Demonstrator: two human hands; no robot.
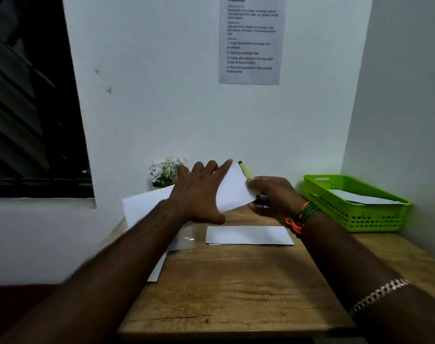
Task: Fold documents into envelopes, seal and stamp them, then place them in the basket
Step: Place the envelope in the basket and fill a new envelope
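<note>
Left hand point(199, 192): our fingers straight and spread, laid against the white envelope point(233, 192) lifted above the bench point(236, 289). Right hand point(273, 197) grips that envelope's right edge, fingers curled round it, with a yellow-green pen point(245, 170) sticking up from the same grip. Wooden bench sits in a white corner. Green basket point(355, 214) at far right, one envelope already inside. Loose paper sheets point(142, 207) on the bench's left edge. Folded document point(248, 235) lies flat mid-bench, below our hands. White flowers point(165, 171) by the wall.
</note>
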